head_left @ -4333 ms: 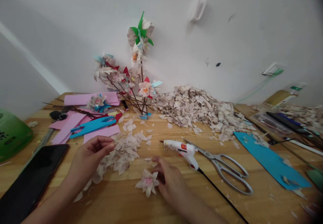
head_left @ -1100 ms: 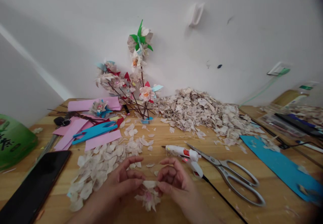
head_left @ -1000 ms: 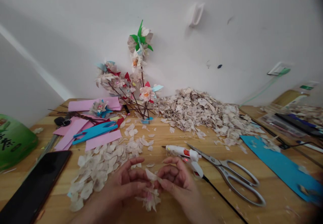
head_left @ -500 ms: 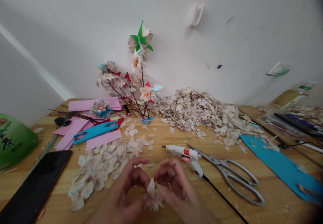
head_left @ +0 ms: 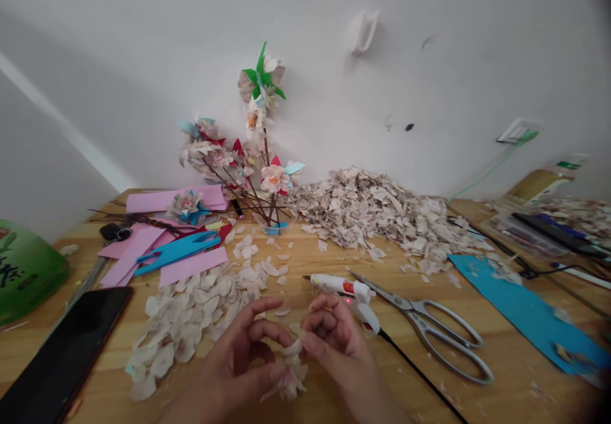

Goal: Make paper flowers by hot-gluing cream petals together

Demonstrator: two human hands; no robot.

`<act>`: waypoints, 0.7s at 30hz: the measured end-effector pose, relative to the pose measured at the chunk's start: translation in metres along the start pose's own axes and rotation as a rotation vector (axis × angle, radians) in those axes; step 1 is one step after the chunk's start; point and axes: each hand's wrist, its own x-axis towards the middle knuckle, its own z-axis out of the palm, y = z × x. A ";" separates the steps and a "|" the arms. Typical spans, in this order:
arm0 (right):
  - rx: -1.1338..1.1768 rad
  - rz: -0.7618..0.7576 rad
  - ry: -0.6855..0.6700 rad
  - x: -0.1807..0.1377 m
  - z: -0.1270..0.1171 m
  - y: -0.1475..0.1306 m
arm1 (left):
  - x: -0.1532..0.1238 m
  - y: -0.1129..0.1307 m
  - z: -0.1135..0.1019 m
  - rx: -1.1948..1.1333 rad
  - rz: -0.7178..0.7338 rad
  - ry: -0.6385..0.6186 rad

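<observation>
Between my hands, low in the view, is a small pale flower [head_left: 292, 379] made of layered dried petals, pinkish at its middle. My left hand [head_left: 248, 354] holds it from the left, thumb and fingers curved around its edge. My right hand [head_left: 334, 344] pinches a pale petal [head_left: 294, 342] at the flower's upper side, thumb against the fingertips. Just beyond the right hand lies a white glue gun [head_left: 342, 286] with a red light lit. Scissors [head_left: 422, 322] rest to its right, and a heap of loose petals [head_left: 191, 319] spreads to the left.
Petal flowers on twigs [head_left: 267, 176] stand in a clear holder against the wall. A large pile of dried petals [head_left: 377, 211] is at the back. Pink paper [head_left: 193, 266], blue paper strips [head_left: 179, 252], a phone [head_left: 71, 347], a blue sheet [head_left: 520, 312] and a green container [head_left: 28, 271] lie around.
The flower has tilted in my left hand, so its pinkish middle shows more. My right fingers have shifted up slightly at the petal. The whole view has moved a little.
</observation>
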 end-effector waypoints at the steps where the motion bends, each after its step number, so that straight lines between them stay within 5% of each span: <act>1: 0.013 -0.007 0.018 0.000 -0.001 0.001 | 0.002 -0.003 0.001 -0.047 -0.016 0.016; 10: -0.023 0.014 0.038 -0.005 -0.002 0.010 | 0.004 0.003 0.008 -0.211 -0.104 0.190; 13: -0.244 -0.217 0.095 -0.006 -0.009 0.000 | 0.005 0.006 0.001 -0.241 -0.108 0.270; 18: -0.549 -0.881 0.515 0.005 -0.053 -0.036 | 0.012 0.010 -0.018 -0.199 -0.026 0.427; 20: -0.652 -0.855 0.483 0.012 -0.080 -0.046 | 0.016 0.015 -0.026 -0.186 0.003 0.488; 21: -0.775 -0.707 0.403 0.014 -0.092 -0.049 | 0.018 0.017 -0.030 -0.184 0.011 0.516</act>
